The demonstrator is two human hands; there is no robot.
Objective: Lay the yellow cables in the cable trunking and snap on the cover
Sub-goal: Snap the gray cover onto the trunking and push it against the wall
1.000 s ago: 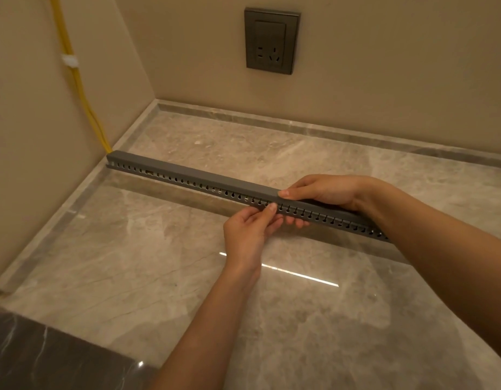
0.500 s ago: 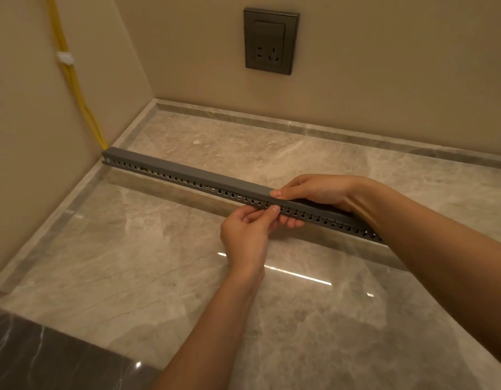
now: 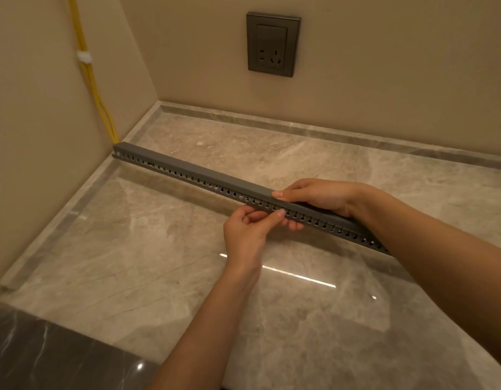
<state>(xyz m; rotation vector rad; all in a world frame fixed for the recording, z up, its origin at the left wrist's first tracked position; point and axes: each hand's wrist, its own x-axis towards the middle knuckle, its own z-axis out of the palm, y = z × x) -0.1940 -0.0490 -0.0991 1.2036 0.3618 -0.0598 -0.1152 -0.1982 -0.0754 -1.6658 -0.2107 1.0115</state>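
The grey cable trunking (image 3: 322, 222) lies slantwise across the marble surface (image 3: 131, 263), from the left edge, where its far end butts against the left wall, out towards the right edge. Its near side shows a row of keyhole slots, and the plain grey cover (image 3: 210, 175) sits along its top as far as the view shows. The yellow cables (image 3: 87, 71) run down the left wall, held by a white clip (image 3: 84, 57), and meet the trunking's far end at the left edge of the surface; a speck of yellow shows through one slot close to that end. The right hand (image 3: 317, 195) lies over the top of the trunking around its middle, thumb flat on the cover and fingers curled down the far side and under, so this grip holds the trunking. The left hand (image 3: 246, 232) comes up from the near edge and pinches the slotted near wall between thumb and forefinger, just beside the right thumb; whether this grip catches the cover's lip or only the wall is hard to tell. A dark wall socket (image 3: 273, 44) sits on the back wall above the far edge. A darker polished slab (image 3: 46, 353) fills the near-left corner.
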